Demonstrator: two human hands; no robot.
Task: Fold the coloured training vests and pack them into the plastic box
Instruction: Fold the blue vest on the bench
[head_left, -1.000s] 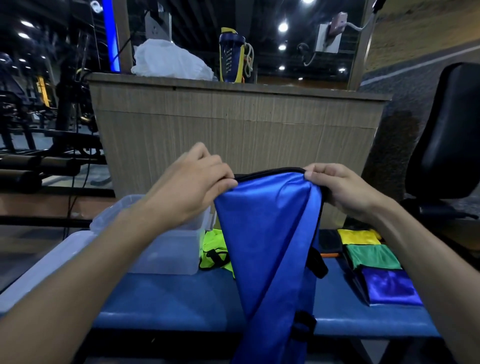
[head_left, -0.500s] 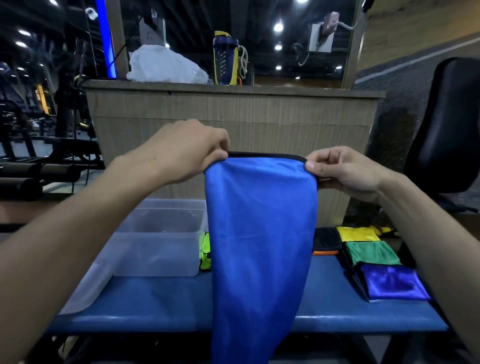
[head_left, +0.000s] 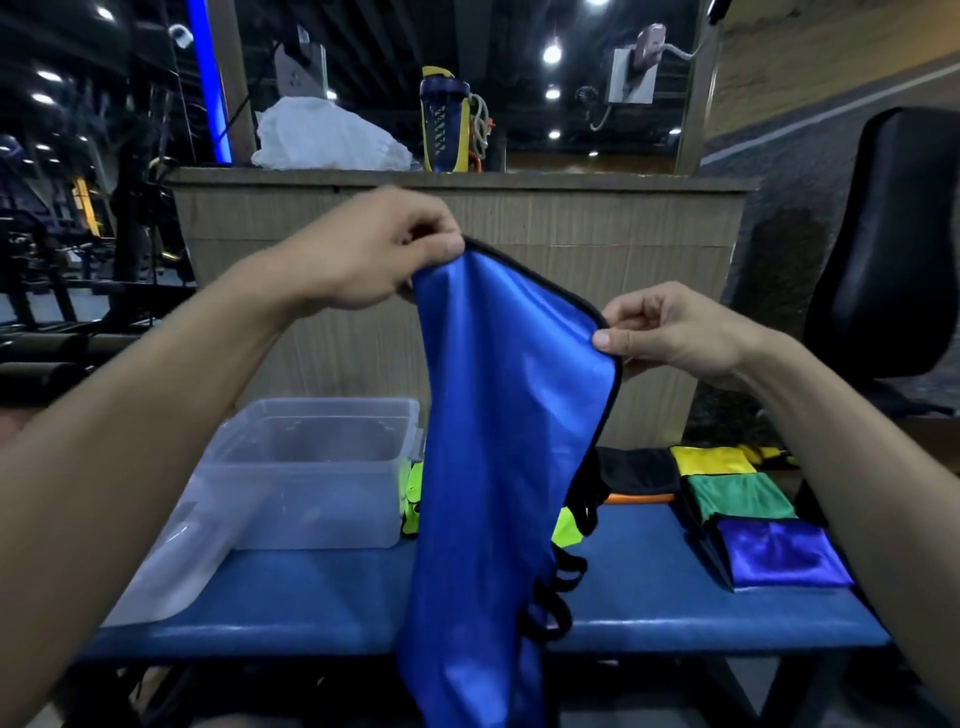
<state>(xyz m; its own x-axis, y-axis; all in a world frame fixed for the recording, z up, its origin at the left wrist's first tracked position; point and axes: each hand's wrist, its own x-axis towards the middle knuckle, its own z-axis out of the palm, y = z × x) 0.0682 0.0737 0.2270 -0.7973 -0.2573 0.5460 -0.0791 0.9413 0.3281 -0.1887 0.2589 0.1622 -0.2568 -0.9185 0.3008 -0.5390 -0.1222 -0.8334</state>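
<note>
Vest (head_left: 498, 415) hangs between both hands, left hand (head_left: 374, 249) and right hand (head_left: 670, 332) each pinching a top corner; keep the edge taut and level before folding, box (head_left: 311, 467) below left.

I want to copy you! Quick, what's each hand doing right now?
Left hand: pinches the top edge of the blue vest, holding it up.
Right hand: pinches the same vest's other top corner.
</note>
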